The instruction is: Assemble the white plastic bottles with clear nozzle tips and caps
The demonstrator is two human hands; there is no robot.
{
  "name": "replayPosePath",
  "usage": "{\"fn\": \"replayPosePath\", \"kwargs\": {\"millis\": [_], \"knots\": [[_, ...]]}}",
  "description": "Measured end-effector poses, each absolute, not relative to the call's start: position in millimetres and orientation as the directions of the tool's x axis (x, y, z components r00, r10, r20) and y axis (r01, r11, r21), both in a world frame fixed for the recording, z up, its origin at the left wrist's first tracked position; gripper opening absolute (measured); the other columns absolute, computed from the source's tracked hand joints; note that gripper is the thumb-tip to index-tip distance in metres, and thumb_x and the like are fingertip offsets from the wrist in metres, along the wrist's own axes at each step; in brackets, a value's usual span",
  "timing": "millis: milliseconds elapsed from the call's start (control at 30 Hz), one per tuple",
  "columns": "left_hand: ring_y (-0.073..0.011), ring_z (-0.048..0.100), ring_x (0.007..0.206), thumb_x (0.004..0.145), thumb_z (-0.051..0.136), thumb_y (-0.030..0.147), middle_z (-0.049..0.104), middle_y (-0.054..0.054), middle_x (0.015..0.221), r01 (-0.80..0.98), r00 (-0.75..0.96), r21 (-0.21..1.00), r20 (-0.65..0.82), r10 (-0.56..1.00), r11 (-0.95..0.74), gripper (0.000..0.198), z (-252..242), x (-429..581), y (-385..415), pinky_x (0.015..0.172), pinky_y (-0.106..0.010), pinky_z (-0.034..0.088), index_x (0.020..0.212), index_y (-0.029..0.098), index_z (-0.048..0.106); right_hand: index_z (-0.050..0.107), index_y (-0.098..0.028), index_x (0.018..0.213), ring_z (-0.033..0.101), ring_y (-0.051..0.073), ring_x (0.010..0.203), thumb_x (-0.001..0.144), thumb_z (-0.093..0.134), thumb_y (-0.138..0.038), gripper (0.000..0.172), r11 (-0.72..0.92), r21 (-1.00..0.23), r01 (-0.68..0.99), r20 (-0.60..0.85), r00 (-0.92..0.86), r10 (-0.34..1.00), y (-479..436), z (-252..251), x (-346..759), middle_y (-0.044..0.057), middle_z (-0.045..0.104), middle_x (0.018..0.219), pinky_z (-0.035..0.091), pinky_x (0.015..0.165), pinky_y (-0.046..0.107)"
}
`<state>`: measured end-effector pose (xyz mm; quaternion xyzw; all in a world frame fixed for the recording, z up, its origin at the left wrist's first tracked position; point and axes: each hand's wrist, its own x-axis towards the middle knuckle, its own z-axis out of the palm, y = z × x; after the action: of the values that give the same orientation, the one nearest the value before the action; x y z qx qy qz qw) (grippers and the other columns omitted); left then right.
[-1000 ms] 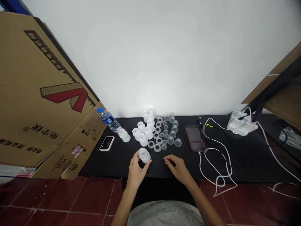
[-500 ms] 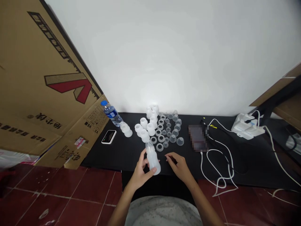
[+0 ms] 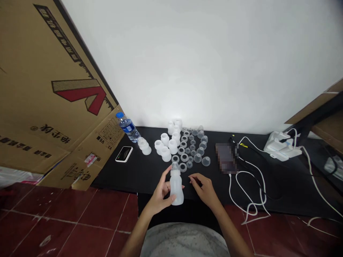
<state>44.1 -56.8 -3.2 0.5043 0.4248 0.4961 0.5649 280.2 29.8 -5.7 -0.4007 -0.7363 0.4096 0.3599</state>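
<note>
Since the earlier frame, I have brought the translucent feeding bottle upright, long axis near vertical, at the front edge of the desk. My left hand holds it, fingers wrapped round its body. My empty right hand lies just beside it, fingers loosely curled.

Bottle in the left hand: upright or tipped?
Roughly upright: the frosted plastic baby bottle stands base down in the left hand, with its clear teat at the top.

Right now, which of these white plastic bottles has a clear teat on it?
The tall white bottle in the left hand, clear teat on top; the white pieces on the black table are shorter, teatless.
</note>
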Motion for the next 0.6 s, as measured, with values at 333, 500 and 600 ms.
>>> {"fn": "replayPosePath", "kwargs": {"millis": [333,500,600], "knots": [[-0.0371,0.083,0.088,0.073,0.083,0.080,0.076,-0.023,0.126,-0.379,0.212,0.917,-0.042,0.976,0.122,0.133,-0.4,41.4,-56.5,0.076,-0.051,0.067,0.171,0.032,0.008,0.076,-0.025,0.104,0.074,0.025,0.078,0.108,0.058,-0.040,0.024,0.337,-0.888,0.313,0.195,-0.408,0.892,30.9,-6.2,279.0,0.006,0.079,0.088,0.056,0.072,0.034],[-0.0370,0.082,0.098,0.079,0.080,0.076,0.076,-0.022,0.127,-0.342,0.118,0.937,-0.038,0.992,0.077,0.118,-6.3,36.9,-55.6,0.084,-0.051,0.066,0.168,0.029,0.020,0.076,-0.024,0.104,0.073,0.024,0.076,0.108,0.058,-0.040,0.024,0.338,-0.882,0.329,0.188,-0.411,0.892,31.2,-7.6,279.3,0.006,0.078,0.087,0.055,0.072,0.034],[-0.0324,0.078,0.109,0.089,0.080,0.061,0.076,-0.019,0.128,-0.063,-0.046,0.998,0.006,0.999,-0.009,0.103,-8.1,29.0,-52.6,0.094,-0.048,0.063,0.168,0.027,0.024,0.075,-0.024,0.103,0.072,0.024,0.076,0.109,0.057,-0.042,0.026,0.327,-0.885,0.332,0.176,-0.412,0.894,31.5,-8.9,279.1,0.006,0.077,0.087,0.054,0.071,0.034]]}}
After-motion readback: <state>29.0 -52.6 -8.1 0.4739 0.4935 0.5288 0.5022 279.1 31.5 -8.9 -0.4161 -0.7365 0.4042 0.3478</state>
